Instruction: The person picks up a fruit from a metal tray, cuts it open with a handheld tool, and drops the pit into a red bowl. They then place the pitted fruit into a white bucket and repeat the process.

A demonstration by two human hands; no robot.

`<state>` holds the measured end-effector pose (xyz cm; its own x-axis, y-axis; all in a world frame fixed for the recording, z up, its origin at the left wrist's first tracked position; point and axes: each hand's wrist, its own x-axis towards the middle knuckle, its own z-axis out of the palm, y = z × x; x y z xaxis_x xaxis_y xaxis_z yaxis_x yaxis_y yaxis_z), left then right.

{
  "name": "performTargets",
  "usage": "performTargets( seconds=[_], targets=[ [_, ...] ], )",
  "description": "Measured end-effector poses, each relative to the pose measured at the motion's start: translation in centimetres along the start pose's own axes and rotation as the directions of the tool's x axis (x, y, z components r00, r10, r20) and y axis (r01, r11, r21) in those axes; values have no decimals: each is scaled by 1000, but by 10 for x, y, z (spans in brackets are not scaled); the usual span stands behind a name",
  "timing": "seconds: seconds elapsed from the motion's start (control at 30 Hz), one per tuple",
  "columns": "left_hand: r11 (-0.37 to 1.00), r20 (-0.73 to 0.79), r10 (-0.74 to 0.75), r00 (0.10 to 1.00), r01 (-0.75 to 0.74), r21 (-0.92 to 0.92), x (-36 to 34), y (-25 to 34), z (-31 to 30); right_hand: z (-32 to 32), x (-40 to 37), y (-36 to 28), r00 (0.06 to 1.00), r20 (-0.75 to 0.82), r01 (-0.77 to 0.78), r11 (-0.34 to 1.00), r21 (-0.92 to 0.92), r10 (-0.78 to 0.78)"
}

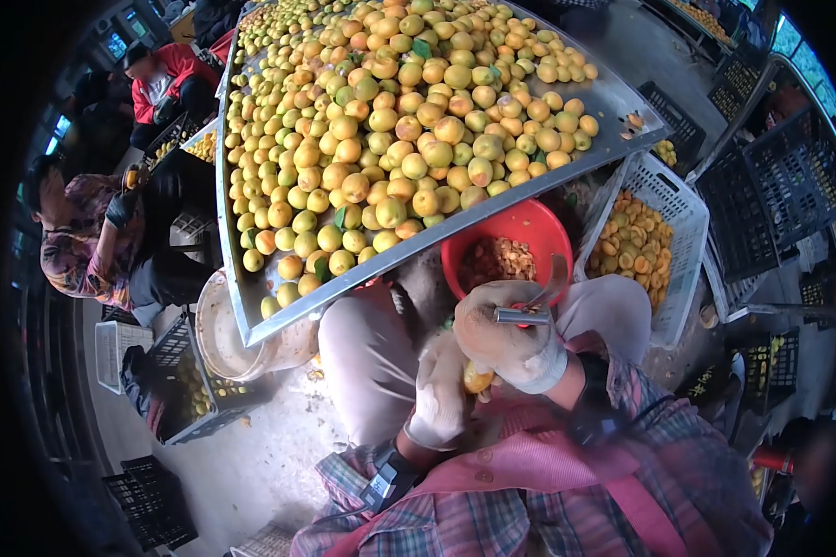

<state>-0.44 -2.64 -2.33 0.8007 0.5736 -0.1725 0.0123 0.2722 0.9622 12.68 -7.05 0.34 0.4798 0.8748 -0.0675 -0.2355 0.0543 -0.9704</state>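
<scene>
My left hand [439, 395] and my right hand [509, 339], both in whitish work gloves, are close together over my lap. Between them a yellow apricot [476, 379] shows in part, with the left fingers closed on it. A metal tool [522, 316] with a tube-like handle and a curved, hooked blade is gripped in my right hand, its blade pointing up toward a red basin. That red basin [455, 243] stands just beyond my right hand and holds many brown apricot stones [506, 258]. The fingertips of both hands are partly hidden.
A metal-edged table [418, 243] heaped with whole apricots [409, 121] lies ahead. At right is a white crate [692, 218] of halved apricots [633, 243]; black crates [771, 195] stack beyond. A white bucket [215, 325] and fruit crate [190, 427] stand left, near a seated person [93, 232].
</scene>
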Motion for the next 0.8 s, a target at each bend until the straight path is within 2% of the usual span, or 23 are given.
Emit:
performTargets(
  seconds=[0.07, 0.1, 0.13, 0.17, 0.2, 0.27, 0.3, 0.37, 0.4, 0.47, 0.5, 0.57, 0.6, 0.63, 0.67, 0.73, 0.77, 0.8],
  targets=[
    [993, -51, -109, 993, 107, -51, 0, 0, 1, -6, 1, 1, 977, 163, 190, 911, -367, -138],
    [993, -52, -111, 993, 108, -49, -1, -1, 0, -8, 2, 2, 949, 259, 292, 804, -518, -178],
    [998, -8, -14, 1000, 15, 64, -1, -1, -1, -9, 4, 2, 912, 359, 394, 661, -638, -197],
    [982, 46, 75, 996, -82, 171, -2, -2, -3, -2, 3, -7, 856, 277, 513, 779, -360, -436],
    [983, 46, 69, 997, -76, 169, -2, -2, -2, 0, 3, -5, 859, 275, 508, 782, -360, -432],
    [979, 4, -190, 982, 189, -80, 1, 2, -1, 2, 6, -1, 843, 256, 538, 746, -393, -473],
    [979, 6, -190, 982, 190, -80, 2, 2, -1, 2, 7, 1, 834, 247, 552, 727, -409, -494],
    [988, -1, -138, 990, 137, 66, 3, -2, -2, 2, 8, 4, 814, 229, 576, 690, -440, -533],
    [988, -1, -138, 990, 138, 66, 3, -4, -3, 2, 7, 4, 815, 229, 575, 690, -439, -533],
    [991, 48, -117, 992, 114, 74, 2, -14, -8, 3, 4, 2, 879, 257, 471, 814, -341, -401],
    [991, 47, -117, 992, 113, 75, 0, -26, -10, 1, 3, 3, 864, 330, 479, 825, -301, -381],
    [971, -17, -70, 997, 64, -231, -5, -58, -14, 0, -4, 1, 875, 348, 440, 850, -288, -335],
    [970, -19, -69, 997, 63, -234, -4, -66, -17, -1, -6, 0, 885, 367, 400, 873, -279, -287],
    [994, 56, 19, 998, -13, -105, -3, -73, -21, -1, -7, 2, 852, 362, 496, 806, -324, -379],
    [995, 139, 97, 986, -100, 20, 0, -67, -20, -3, -8, 3, 850, 369, 497, 804, -326, -376],
    [998, 116, 59, 992, -60, 5, -1, -53, -16, -6, -13, 6, 828, 359, 537, 792, -290, -431],
    [990, 134, 86, 987, -100, 104, 2, -48, -14, -9, -16, 6, 862, 412, 408, 886, -220, -295],
    [969, 154, 110, 982, -141, 203, 2, -43, -14, -11, -17, 5, 859, 420, 410, 885, -221, -293]
  ],
)
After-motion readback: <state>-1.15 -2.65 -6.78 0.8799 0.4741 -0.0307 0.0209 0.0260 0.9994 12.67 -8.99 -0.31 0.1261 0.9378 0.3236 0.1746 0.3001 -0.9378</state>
